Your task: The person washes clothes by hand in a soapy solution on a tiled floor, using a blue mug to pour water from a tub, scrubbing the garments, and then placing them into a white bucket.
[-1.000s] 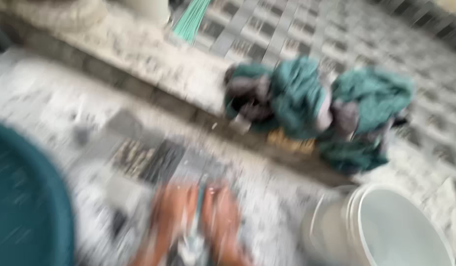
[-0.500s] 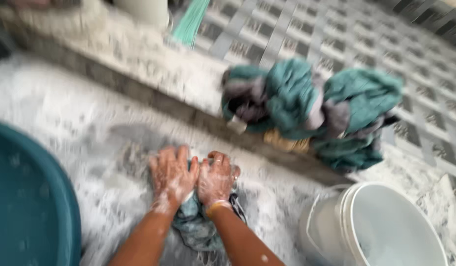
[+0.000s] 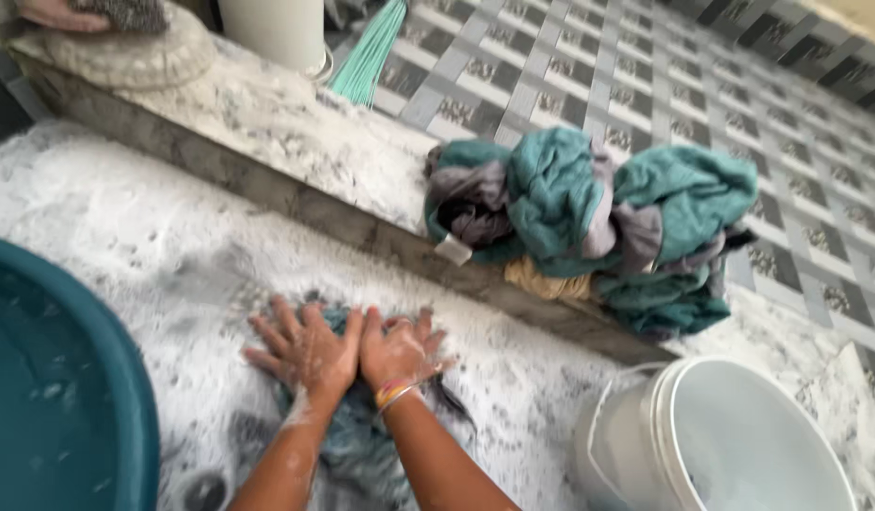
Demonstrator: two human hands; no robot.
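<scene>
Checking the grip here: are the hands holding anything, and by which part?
Nothing is gripped. The left hand and right hand press flat, fingers spread, on the upper end of a soapy teal cloth.

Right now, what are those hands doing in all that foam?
A person is pressing both hands flat, fingers spread, on a wet teal cloth lying on the soapy floor. The left hand and right hand sit side by side. A big teal tub is on the left, a white bucket on the right. More teal and grey clothes are heaped on the stone ledge behind.
</scene>
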